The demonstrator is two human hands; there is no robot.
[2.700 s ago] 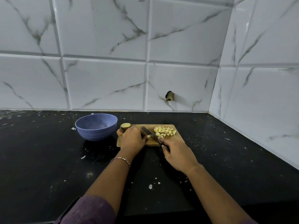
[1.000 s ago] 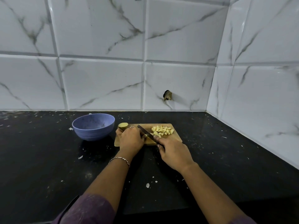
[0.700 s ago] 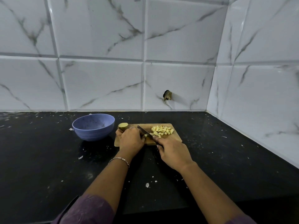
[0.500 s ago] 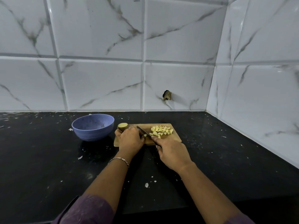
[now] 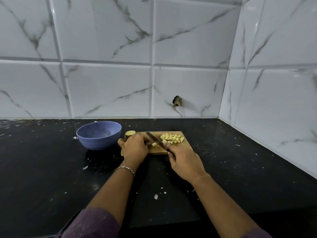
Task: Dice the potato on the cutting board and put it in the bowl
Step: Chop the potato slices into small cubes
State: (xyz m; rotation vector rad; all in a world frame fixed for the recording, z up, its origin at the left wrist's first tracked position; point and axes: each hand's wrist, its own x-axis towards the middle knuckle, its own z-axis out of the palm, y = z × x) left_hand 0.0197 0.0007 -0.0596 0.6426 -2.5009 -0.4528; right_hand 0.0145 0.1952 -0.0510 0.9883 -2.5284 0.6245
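Potato (image 5: 130,133): stub at cutting board's (image 5: 186,145) far left corner, cubes (image 5: 172,139) far right (one piece (image 5: 154,144) by the knife (image 5: 155,139)).
Left hand (image 5: 135,148): curled on that piece.
Right hand (image 5: 184,162): I see it gripping the knife.

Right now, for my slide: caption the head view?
Left hand holds potato, right hand cuts with knife on cutting board beside bowl.
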